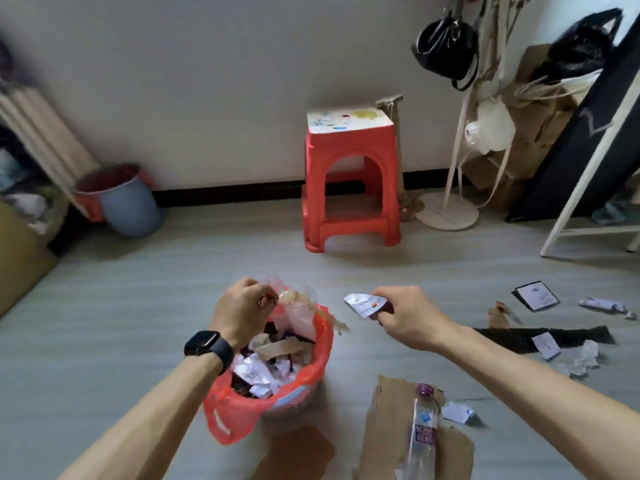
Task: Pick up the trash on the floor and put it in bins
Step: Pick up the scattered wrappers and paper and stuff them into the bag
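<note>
Binning: pinching wrapper (294, 301) in left hand (242, 308) over bin (323, 344), paper scrap (363, 304) in right hand (403, 315); next, release both inside.

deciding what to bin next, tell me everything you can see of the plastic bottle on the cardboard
The plastic bottle is clear, with a purple cap on and a purple-and-white label round its middle. It lies on torn brown cardboard, cap pointing away from you, its base cut off by the frame's lower edge. Only the cardboard touches it.
</note>
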Action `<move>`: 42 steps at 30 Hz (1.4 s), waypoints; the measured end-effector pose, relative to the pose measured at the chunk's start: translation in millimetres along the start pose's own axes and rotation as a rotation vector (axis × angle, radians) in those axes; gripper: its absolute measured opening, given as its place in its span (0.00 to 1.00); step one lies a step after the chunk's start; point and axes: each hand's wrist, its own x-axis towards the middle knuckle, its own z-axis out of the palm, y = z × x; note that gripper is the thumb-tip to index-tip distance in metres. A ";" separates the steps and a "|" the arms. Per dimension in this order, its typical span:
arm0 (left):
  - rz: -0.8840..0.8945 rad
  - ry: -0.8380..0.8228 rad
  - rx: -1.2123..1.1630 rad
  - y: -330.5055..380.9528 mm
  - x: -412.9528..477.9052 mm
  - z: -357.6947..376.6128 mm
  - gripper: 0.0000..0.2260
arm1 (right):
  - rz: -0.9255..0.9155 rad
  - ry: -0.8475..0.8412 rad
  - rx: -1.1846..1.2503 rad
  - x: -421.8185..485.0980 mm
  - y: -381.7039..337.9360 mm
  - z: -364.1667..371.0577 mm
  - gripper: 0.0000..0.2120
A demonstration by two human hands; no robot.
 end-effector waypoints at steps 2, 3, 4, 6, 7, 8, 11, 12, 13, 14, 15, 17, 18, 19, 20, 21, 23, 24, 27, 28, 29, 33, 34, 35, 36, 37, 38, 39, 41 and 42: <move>-0.043 0.008 0.066 -26.5 -9.3 -22.7 0.04 | -0.079 -0.078 -0.027 12.2 -29.2 24.7 0.03; -0.069 -0.020 0.092 -35.9 -14.9 -31.0 0.03 | -0.102 -0.117 -0.033 18.1 -39.8 39.1 0.04; -0.102 -0.062 0.115 -44.1 -20.4 -35.7 0.04 | -0.117 -0.152 -0.039 23.4 -50.1 52.7 0.08; -0.154 -0.147 0.163 -52.8 -27.7 -33.0 0.07 | -0.103 -0.212 -0.059 32.5 -59.0 73.8 0.14; -0.171 -0.184 0.182 -54.5 -29.7 -29.7 0.08 | -0.081 -0.240 -0.075 36.3 -61.3 79.9 0.16; -0.187 -0.230 0.196 -55.5 -30.4 -25.5 0.09 | -0.066 -0.259 -0.087 40.1 -61.1 84.0 0.19; -0.207 -0.424 0.232 -49.2 -27.9 -10.4 0.17 | -0.023 -0.250 -0.102 43.8 -49.5 78.7 0.22; -0.201 -0.474 0.224 -44.9 -26.1 -4.5 0.20 | -0.006 -0.239 -0.104 42.2 -41.1 72.8 0.21; -0.199 -0.495 0.202 -39.8 -24.0 1.4 0.22 | 0.025 -0.240 -0.112 39.7 -30.9 65.0 0.20; -0.198 -0.494 0.170 -35.0 -22.5 6.7 0.23 | 0.051 -0.246 -0.127 36.7 -19.3 56.8 0.20; -0.185 -0.484 0.146 -26.9 -20.5 11.5 0.21 | 0.080 -0.252 -0.151 33.1 -6.2 47.0 0.20; -0.151 -0.465 0.112 -10.1 -16.9 24.8 0.14 | 0.126 -0.247 -0.202 24.8 23.3 28.8 0.20; -0.131 -0.461 0.086 -1.0 -16.7 31.0 0.13 | 0.147 -0.247 -0.218 21.1 37.7 21.9 0.20; -0.095 -0.470 0.061 13.9 -16.5 41.4 0.13 | 0.189 -0.254 -0.217 12.1 55.6 14.0 0.20; -0.066 -0.471 0.026 25.6 -17.0 49.7 0.14 | 0.219 -0.250 -0.211 5.1 70.6 9.7 0.20; -0.033 -0.476 0.001 37.8 -18.6 56.3 0.14 | 0.249 -0.243 -0.211 -2.0 84.3 6.8 0.20; 0.059 -0.489 -0.042 68.7 -17.3 82.4 0.14 | 0.324 -0.200 -0.191 -24.1 119.7 2.3 0.19; 0.084 -0.491 -0.063 76.9 -18.7 88.9 0.14 | 0.342 -0.180 -0.179 -31.7 131.5 5.2 0.19; 0.192 -0.579 -0.097 117.2 -21.0 135.6 0.15 | 0.488 -0.149 -0.137 -71.6 189.2 22.8 0.19; 0.211 -0.629 -0.094 129.7 -23.0 153.5 0.15 | 0.548 -0.153 -0.100 -84.9 209.2 33.1 0.19; 0.225 -0.671 -0.088 138.6 -25.2 170.3 0.15 | 0.607 -0.159 -0.057 -97.1 224.0 44.4 0.19; 0.309 -0.823 0.002 176.8 -35.2 245.4 0.14 | 0.731 -0.170 0.059 -136.7 277.2 92.9 0.21; 0.342 -0.853 0.022 184.0 -38.2 260.4 0.13 | 0.738 -0.166 0.054 -143.1 284.9 104.9 0.21; 0.387 -0.874 0.050 192.1 -41.2 277.5 0.14 | 0.753 -0.163 0.038 -148.7 294.5 116.7 0.22; 0.444 -0.904 0.075 203.5 -45.4 298.7 0.15 | 0.785 -0.169 0.026 -157.9 308.2 129.1 0.23; 0.491 -0.916 0.106 208.6 -46.9 311.2 0.17 | 0.799 -0.176 0.005 -161.5 312.9 137.7 0.25; 0.536 -0.927 0.123 215.1 -48.1 325.3 0.18 | 0.824 -0.195 -0.011 -166.5 319.5 144.4 0.27; 0.568 -0.960 0.152 224.8 -50.7 343.1 0.19 | 0.850 -0.206 -0.018 -173.2 330.0 150.5 0.28; 0.603 -0.996 0.239 235.9 -53.0 367.5 0.20 | 0.849 -0.159 -0.033 -179.9 338.3 154.3 0.27; 0.625 -1.020 0.275 242.8 -59.8 385.4 0.21 | 0.859 -0.131 -0.033 -188.4 346.3 158.7 0.26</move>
